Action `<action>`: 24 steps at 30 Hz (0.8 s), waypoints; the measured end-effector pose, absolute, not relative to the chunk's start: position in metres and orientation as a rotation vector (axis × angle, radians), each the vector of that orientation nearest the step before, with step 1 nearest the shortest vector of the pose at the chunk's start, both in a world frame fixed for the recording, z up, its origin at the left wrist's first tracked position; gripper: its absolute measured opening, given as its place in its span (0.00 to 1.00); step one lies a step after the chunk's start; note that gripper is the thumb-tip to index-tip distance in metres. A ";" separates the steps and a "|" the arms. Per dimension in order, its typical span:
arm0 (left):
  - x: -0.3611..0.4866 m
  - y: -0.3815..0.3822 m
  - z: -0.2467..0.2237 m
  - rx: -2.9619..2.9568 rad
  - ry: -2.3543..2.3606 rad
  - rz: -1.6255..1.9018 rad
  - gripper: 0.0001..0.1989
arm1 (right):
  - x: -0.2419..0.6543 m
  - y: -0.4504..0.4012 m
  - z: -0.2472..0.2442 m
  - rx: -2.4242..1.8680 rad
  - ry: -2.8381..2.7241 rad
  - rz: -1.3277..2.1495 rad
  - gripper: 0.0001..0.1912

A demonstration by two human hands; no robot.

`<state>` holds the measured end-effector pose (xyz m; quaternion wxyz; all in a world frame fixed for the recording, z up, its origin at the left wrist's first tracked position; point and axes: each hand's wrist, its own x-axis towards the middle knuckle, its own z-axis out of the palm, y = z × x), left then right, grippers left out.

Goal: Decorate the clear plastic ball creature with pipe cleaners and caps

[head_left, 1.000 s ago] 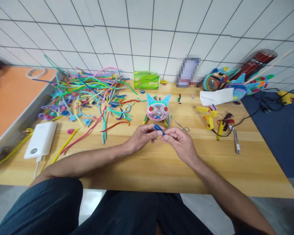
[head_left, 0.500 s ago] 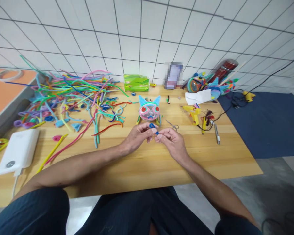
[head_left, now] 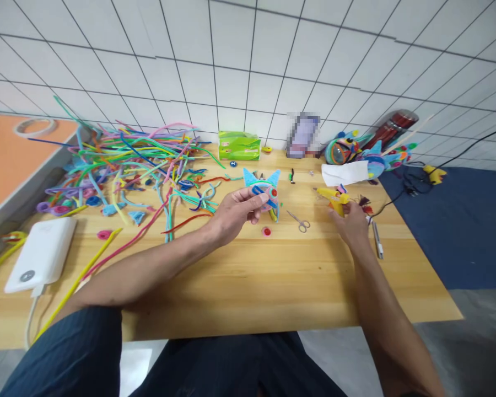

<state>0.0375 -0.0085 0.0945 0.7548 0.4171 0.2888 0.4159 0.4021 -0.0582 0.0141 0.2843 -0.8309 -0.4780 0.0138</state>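
My left hand [head_left: 238,210] pinches a small curled piece of blue pipe cleaner [head_left: 257,190] between thumb and fingers. Behind it stands a figure with light-blue pointed ears [head_left: 274,178] and red-centred round eyes; my fingers cover part of its face. My right hand [head_left: 352,221] is closed around the handle of a yellow hot glue gun [head_left: 329,194] lying on the table. On the wood below the figure lies a pink-and-red coiled disc [head_left: 266,231]. Small scissors [head_left: 301,224] rest between my hands.
Many coloured pipe cleaners [head_left: 149,151] are heaped at the left, near a white power bank [head_left: 41,253]. A green tissue pack [head_left: 240,146], a phone [head_left: 303,135], finished figures [head_left: 342,149] and a red flask [head_left: 397,128] line the wall. A cutter [head_left: 378,241] lies right.
My right hand has let go of the blue piece and moved right onto the glue gun. My left hand still holds the piece. The pink-and-red disc has come into view. The view has shifted slightly.
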 end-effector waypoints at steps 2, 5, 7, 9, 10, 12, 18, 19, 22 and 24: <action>0.039 -0.004 0.101 0.894 0.609 0.903 0.22 | 0.407 -0.046 0.012 -2.319 -1.224 0.176 0.22; 0.040 0.005 0.109 0.871 0.590 0.898 0.19 | 0.407 -0.033 0.020 -2.318 -1.218 0.285 0.17; 0.041 0.012 0.114 0.838 0.593 0.902 0.17 | 0.405 -0.029 0.030 -2.258 -1.254 0.299 0.16; 0.042 0.020 0.117 0.787 0.611 0.926 0.15 | 0.400 -0.028 0.044 -2.146 -1.298 0.328 0.18; 0.043 0.023 0.118 0.763 0.622 0.939 0.14 | 0.396 -0.029 0.053 -2.064 -1.325 0.363 0.20; 0.044 0.029 0.118 0.737 0.640 0.956 0.14 | 0.383 -0.033 0.074 -1.842 -1.382 0.490 0.22; 0.043 0.034 0.110 0.764 0.659 1.001 0.13 | 0.325 -0.044 0.131 -1.543 -1.495 0.690 0.14; 0.043 0.034 0.108 0.763 0.662 1.016 0.13 | 0.317 -0.046 0.135 -1.513 -1.515 0.708 0.13; 0.043 0.037 0.102 0.752 0.669 1.042 0.13 | 0.300 -0.048 0.138 -1.439 -1.580 0.736 0.11; 0.044 0.039 0.099 0.740 0.659 1.047 0.11 | 0.295 -0.049 0.134 -1.420 -1.609 0.722 0.11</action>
